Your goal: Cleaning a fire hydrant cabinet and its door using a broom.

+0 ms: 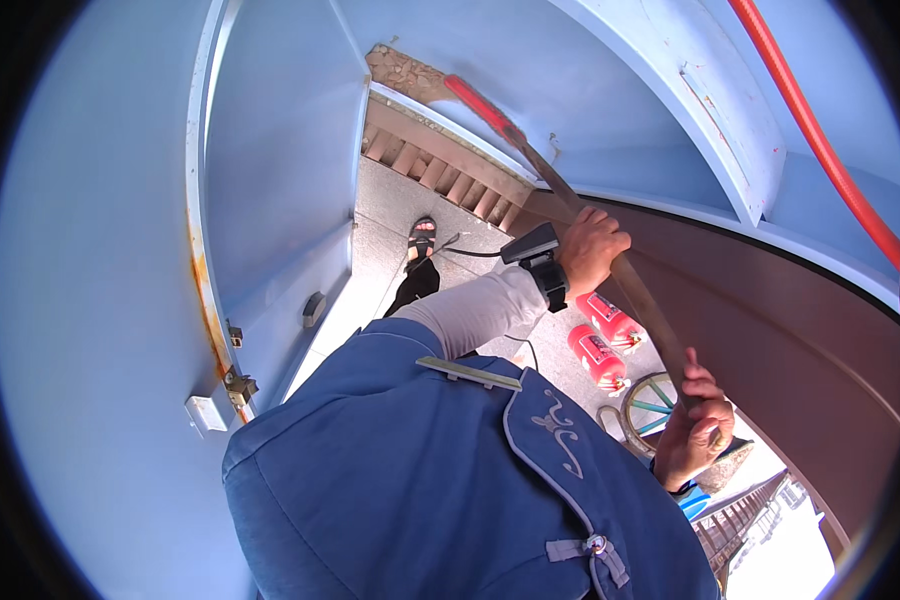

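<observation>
My left hand (592, 251), with a black device strapped at its wrist, is closed around the middle of a long wooden handle (645, 304). Near the lower end of the same handle, my right hand (696, 429) wraps it, one finger raised. The handle slants up and left to a narrow red tool head (484, 109); its exact kind is unclear. That head lies over a light blue panel, beside a strip of broken, stony material (405, 71). Two red fire extinguishers (598, 358) rest on the paving below the handle.
Blue metal doors (285, 165), one edge rusty with a latch (240, 386), stand at left. A red hose (817, 142) hangs at upper right. A brown panel (757, 322) runs along the right. Near my right hand is a spoked wheel (649, 409); a sandalled foot (421, 238) is on the paving.
</observation>
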The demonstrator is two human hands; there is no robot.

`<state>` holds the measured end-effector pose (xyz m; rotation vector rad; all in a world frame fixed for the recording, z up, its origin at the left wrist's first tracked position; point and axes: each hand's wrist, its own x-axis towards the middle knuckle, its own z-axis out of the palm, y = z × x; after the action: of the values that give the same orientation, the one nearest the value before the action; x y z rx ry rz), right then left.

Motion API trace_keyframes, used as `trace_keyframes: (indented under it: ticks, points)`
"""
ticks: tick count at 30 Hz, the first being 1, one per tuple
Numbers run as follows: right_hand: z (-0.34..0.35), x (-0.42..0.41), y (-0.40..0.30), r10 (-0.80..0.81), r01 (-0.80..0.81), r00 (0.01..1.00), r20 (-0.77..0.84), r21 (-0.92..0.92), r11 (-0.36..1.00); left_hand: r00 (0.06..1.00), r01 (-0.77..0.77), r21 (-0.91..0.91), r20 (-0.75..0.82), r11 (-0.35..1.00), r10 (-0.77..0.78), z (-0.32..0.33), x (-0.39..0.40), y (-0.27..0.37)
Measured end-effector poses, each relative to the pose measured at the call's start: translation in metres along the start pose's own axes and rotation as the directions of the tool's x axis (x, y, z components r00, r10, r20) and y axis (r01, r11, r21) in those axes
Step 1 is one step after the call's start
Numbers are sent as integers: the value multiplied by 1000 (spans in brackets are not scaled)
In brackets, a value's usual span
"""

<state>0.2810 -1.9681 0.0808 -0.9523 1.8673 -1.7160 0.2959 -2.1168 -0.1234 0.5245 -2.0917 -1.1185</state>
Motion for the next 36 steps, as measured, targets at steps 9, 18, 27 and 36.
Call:
trace_keyframes:
  ticks: [9, 18, 27, 36]
  points:
    - [43, 12, 66, -102, 92, 992, 75, 123, 988, 982, 169, 31, 81, 985, -171, 4, -57, -72]
    - [64, -5, 65, -10, 3, 980, 197, 33, 999, 992, 123, 149, 6, 981, -126, -47, -64, -90]
    - [89, -16, 119, 112, -154, 969, 220, 184, 971, 952, 151, 368, 197, 917, -236, -73, -69, -145]
    - [11, -23, 27, -45, 28, 995, 94, 177, 984, 989, -26, 151, 145, 988, 4, -33, -46, -21]
